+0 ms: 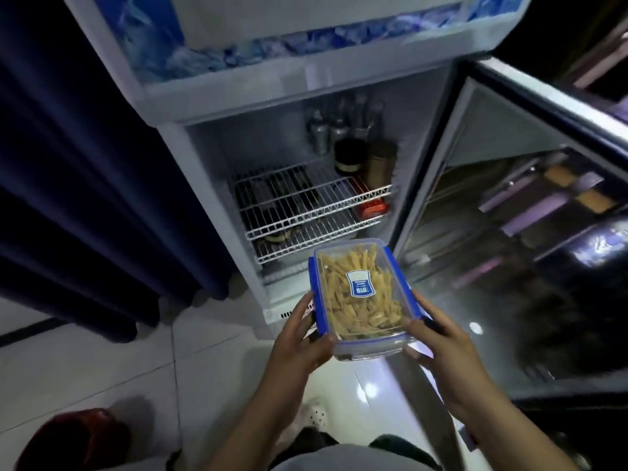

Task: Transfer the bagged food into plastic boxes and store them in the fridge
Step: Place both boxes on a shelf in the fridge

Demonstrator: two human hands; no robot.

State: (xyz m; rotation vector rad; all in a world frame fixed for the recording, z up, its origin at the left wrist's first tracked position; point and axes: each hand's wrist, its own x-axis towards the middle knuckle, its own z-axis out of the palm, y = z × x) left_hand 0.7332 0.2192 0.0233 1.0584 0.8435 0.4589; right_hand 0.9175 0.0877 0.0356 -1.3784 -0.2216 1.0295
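Observation:
A clear plastic box [363, 297] with a blue-clipped lid and a blue label holds pale yellow food sticks. My left hand [300, 338] grips its near left corner and my right hand [438, 345] grips its near right side. I hold the box level in front of the open fridge [210, 185], just below its white wire shelves [306, 205]. The lid is on the box.
The fridge's glass door [530, 232] stands open to the right. Dark jars [350, 156], bottles and a red packet [372, 205] sit at the back and right of the shelves. A dark blue curtain [85, 185] hangs at left. A red object [78, 440] lies on the tiled floor.

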